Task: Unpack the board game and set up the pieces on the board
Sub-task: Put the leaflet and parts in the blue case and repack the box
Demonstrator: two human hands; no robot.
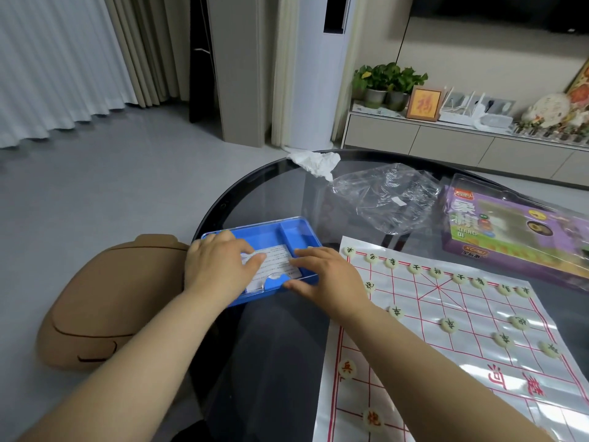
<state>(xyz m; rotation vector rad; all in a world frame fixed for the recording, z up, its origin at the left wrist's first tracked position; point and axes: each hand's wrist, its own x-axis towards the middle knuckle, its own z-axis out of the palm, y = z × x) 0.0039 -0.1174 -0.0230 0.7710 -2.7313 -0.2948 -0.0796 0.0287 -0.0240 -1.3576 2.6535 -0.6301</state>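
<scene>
Head view, left hand, right hand on tray

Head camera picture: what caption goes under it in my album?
Left hand and right hand on the blue tray, beside a chess board with pieces partly set.

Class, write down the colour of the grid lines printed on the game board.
Red lines on a white game board, clearest in the head view.
</scene>
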